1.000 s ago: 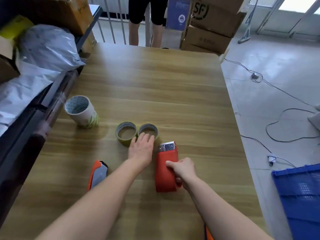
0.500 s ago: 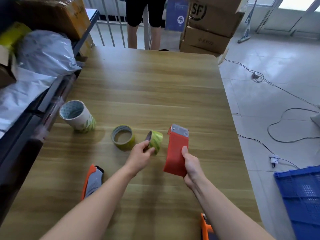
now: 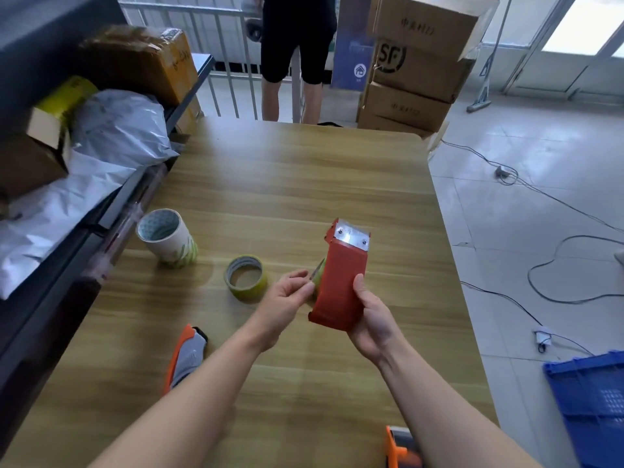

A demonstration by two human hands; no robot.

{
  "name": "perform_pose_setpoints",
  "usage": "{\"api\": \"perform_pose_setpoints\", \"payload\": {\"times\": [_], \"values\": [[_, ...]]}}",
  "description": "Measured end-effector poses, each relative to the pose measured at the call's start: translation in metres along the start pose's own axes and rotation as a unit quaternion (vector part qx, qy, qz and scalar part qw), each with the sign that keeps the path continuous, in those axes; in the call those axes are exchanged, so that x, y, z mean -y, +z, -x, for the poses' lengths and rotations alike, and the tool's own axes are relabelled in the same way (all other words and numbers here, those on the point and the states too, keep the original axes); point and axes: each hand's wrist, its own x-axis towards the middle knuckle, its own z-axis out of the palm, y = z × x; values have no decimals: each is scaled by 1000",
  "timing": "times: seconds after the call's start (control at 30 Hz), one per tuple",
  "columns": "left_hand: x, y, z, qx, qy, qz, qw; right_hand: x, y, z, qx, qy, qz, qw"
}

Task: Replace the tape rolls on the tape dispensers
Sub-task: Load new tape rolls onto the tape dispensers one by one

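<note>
While the right hand (image 3: 369,319) grips the red tape dispenser (image 3: 341,282) above the wooden table (image 3: 304,184), fingers wrapped round its lower body and thumb laid along its face, the left hand (image 3: 287,298) pinches a small yellow-green tape roll (image 3: 317,280) between thumb and fingertips and holds it against the dispenser's left side, where most of the roll is hidden behind the red body. The dispenser is tilted, its metal blade plate (image 3: 351,236) pointing up and away. A second yellow-green tape roll (image 3: 245,278) lies flat on the table just left of the hands, and a larger white roll (image 3: 167,238) stands farther left. An orange-and-grey dispenser (image 3: 185,358) lies on the table beneath the left forearm, and another orange one (image 3: 400,449) shows at the near edge.
</note>
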Motion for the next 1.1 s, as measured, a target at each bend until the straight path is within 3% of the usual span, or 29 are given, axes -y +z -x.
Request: {"api": "perform_pose_setpoints", "payload": {"times": [0.23,0.43,0.57,0.7,0.9,0.97,1.1], "values": [[-6,-18,-1,67,-103,132,984,4,4,13,23,23,-7,999],[-5,-9,9,94,-81,113,986,8,10,18,9,2,41,999],[-11,-11,11,126,-125,100,979,9,12,23,25,11,109,994],[-15,-10,14,104,-153,60,981,7,20,31,61,18,82,995],[-11,-28,22,165,-141,223,950,9,23,41,137,17,67,988],[-15,-28,22,168,-155,228,946,8,25,43,154,9,129,980],[-31,-18,24,106,-174,102,974,0,39,50,132,-25,321,938]]}}
